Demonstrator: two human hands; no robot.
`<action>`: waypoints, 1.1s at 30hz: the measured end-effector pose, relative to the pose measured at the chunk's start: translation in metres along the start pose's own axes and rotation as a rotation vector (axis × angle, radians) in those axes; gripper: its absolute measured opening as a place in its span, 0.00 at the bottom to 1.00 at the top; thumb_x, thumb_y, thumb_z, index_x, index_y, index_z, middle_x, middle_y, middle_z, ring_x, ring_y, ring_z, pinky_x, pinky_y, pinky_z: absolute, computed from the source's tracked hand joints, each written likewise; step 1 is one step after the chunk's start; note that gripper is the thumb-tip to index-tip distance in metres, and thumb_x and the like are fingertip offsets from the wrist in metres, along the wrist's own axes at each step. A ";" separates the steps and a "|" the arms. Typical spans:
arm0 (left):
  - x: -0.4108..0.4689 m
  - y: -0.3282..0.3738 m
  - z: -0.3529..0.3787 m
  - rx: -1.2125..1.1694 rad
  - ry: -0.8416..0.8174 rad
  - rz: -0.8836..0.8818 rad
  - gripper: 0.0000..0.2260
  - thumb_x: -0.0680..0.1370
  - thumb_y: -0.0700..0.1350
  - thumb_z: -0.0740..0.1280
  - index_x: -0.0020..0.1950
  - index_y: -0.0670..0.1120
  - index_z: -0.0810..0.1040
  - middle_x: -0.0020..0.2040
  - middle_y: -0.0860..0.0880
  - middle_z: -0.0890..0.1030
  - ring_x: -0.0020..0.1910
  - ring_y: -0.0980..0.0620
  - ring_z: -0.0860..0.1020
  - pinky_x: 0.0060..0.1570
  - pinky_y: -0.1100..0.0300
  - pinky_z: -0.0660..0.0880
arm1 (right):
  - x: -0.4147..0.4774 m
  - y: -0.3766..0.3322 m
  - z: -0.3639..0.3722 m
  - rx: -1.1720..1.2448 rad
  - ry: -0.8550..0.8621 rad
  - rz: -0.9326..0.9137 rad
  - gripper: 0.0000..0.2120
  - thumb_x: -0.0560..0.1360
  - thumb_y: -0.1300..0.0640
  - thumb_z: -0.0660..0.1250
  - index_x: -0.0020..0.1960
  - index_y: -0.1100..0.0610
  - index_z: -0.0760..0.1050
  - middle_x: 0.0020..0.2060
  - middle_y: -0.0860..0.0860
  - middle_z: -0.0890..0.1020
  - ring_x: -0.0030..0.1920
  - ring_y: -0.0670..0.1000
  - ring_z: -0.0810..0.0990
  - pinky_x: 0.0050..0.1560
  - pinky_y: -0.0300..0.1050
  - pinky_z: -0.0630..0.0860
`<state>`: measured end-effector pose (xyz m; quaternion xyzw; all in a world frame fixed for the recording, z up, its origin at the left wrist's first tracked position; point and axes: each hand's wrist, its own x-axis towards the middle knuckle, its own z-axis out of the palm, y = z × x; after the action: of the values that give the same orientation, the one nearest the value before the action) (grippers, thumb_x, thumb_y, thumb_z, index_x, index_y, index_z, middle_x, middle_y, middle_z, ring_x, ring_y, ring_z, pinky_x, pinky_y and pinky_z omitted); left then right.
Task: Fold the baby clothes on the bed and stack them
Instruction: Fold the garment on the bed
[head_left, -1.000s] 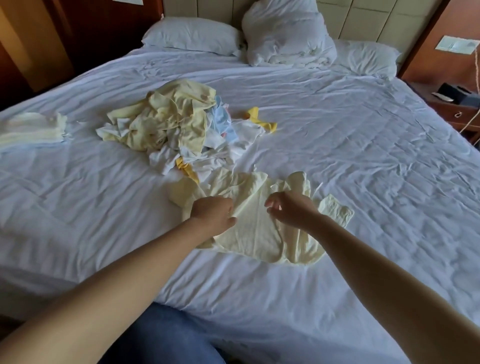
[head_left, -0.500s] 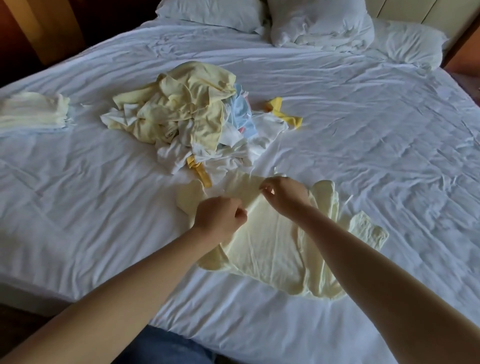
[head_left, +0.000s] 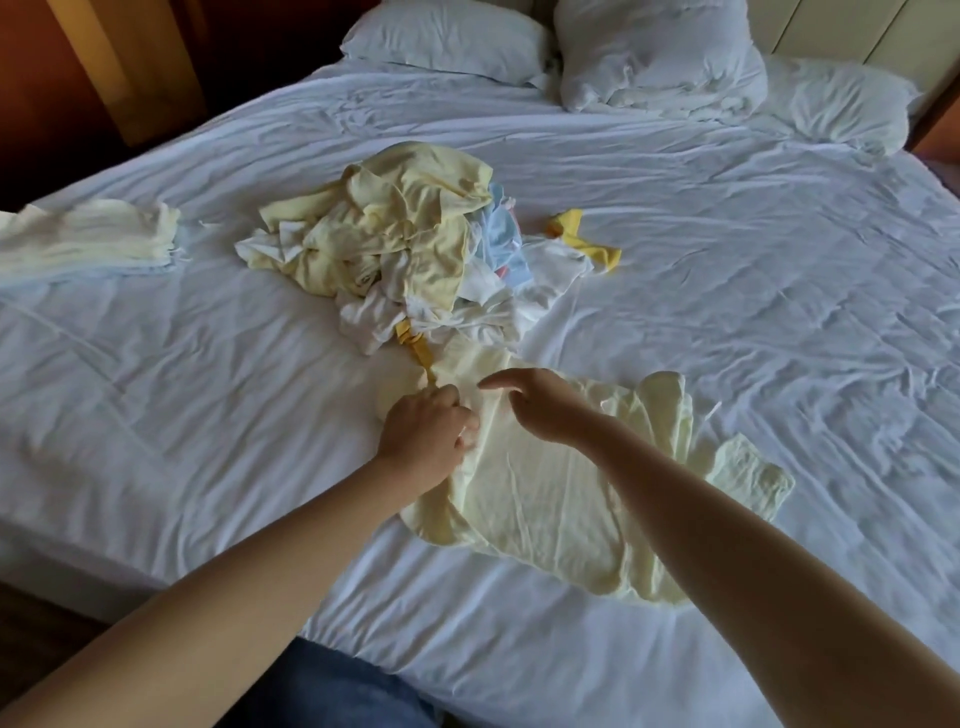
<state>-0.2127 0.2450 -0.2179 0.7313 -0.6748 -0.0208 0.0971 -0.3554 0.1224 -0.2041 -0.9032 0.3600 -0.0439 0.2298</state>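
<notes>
Here, the pale yellow garment (head_left: 545, 499) is found spread flat close to the near edge of the bed (head_left: 779, 312), about midway along it, its upper end touching the heap of unfolded clothes (head_left: 410, 244) that lies toward the middle; it is judged to be thin, soft and very light, so that it will drape and wrinkle rather than hold a crease, and may slide a little on the sheet; hold is best taken by pinching at seams, cuffs or the neckline edge, the fabric being smoothed flat before each fold. The left hand (head_left: 426, 434) is curled at the garment's upper left edge, and fabric appears to be pinched under its fingertips; the right hand (head_left: 543, 408) is held over the upper part of the garment with the forefinger stretched out, the other fingers being hidden, so whether cloth is pinched cannot be told. A folded stack (head_left: 88, 241) is seen at the left edge; pillows (head_left: 447, 41) are ranged along the head edge.
</notes>
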 end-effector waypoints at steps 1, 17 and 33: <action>0.003 0.004 0.000 -0.013 0.016 0.009 0.12 0.77 0.46 0.64 0.58 0.54 0.81 0.54 0.51 0.77 0.56 0.49 0.76 0.51 0.56 0.71 | -0.006 0.009 -0.007 -0.037 0.033 0.018 0.25 0.76 0.65 0.54 0.65 0.44 0.76 0.64 0.46 0.78 0.62 0.49 0.77 0.57 0.44 0.74; 0.058 0.138 0.037 -0.399 -0.219 -0.119 0.17 0.68 0.64 0.73 0.48 0.53 0.81 0.52 0.53 0.77 0.54 0.53 0.75 0.53 0.58 0.73 | -0.067 0.137 -0.056 -0.299 0.023 0.212 0.21 0.76 0.57 0.65 0.66 0.42 0.73 0.66 0.45 0.71 0.68 0.50 0.68 0.62 0.48 0.69; 0.034 0.111 0.020 -0.547 -0.243 -0.197 0.22 0.73 0.60 0.69 0.29 0.45 0.70 0.25 0.53 0.68 0.25 0.56 0.68 0.28 0.61 0.62 | -0.050 0.084 -0.063 -0.140 0.313 0.114 0.08 0.76 0.55 0.64 0.52 0.49 0.80 0.49 0.47 0.82 0.49 0.52 0.80 0.43 0.43 0.71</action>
<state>-0.3224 0.2017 -0.2151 0.7320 -0.5768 -0.2981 0.2065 -0.4605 0.0783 -0.1815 -0.8772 0.4442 -0.1456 0.1096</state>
